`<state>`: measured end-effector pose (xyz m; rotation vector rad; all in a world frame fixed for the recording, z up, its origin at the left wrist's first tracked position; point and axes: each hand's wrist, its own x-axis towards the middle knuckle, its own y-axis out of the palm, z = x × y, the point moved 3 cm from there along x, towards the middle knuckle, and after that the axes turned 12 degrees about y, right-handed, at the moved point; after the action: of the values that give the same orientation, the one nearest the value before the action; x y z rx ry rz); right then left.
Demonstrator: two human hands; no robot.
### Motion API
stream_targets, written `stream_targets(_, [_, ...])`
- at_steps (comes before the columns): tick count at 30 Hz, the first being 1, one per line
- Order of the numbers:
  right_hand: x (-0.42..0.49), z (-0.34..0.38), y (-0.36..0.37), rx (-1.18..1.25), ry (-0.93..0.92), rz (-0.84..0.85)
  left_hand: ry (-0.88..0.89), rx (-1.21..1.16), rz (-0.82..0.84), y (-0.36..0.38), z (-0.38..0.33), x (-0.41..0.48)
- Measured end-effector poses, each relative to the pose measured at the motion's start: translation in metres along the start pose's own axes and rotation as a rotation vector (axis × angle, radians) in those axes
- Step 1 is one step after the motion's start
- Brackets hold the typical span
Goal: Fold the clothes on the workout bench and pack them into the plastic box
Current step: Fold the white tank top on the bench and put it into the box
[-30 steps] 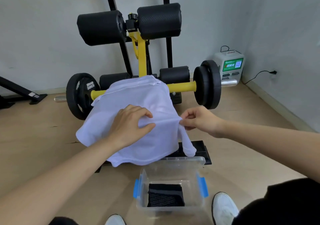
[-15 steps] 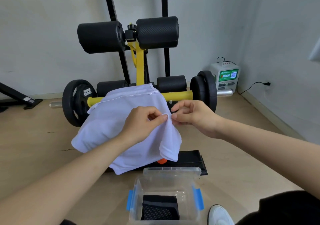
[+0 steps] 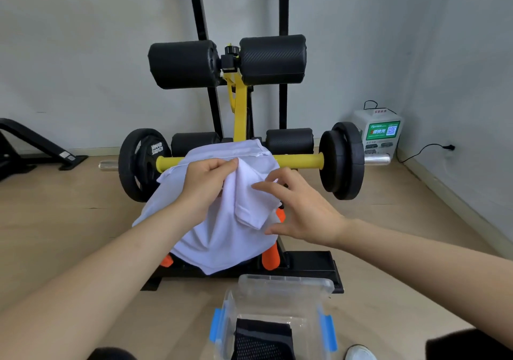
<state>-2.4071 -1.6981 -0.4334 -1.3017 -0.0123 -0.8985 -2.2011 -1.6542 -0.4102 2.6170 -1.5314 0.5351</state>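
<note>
A white shirt (image 3: 219, 237) lies draped over the workout bench (image 3: 302, 262), hiding the seat. My left hand (image 3: 205, 182) pinches a fold of the shirt's sleeve near the top. My right hand (image 3: 302, 207) rests on the folded-in sleeve with fingers spread, pressing it flat. A clear plastic box (image 3: 277, 290) with blue latches stands on the floor in front of the bench. A folded black garment (image 3: 263, 340) lies inside the box.
Black foam rollers (image 3: 224, 62) on a yellow post rise behind the bench. A barbell with black weight plates (image 3: 342, 160) crosses behind the shirt. A white charging station (image 3: 380, 133) stands at the right wall. My white shoe (image 3: 361, 352) is beside the box.
The right sleeve has been folded inward over the shirt. My right hand let go of the edge and now lies flat on it. The camera tilted down and moved closer.
</note>
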Motion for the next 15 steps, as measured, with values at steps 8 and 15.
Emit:
stream_targets(8, [0.024,0.004,0.034,-0.019,-0.121,0.041,0.047,0.454,0.065,-0.041,0.032,0.011])
stream_targets(15, [0.042,0.005,0.026,0.449,0.230,0.100,0.119,0.498,0.179,-0.048,0.030,0.007])
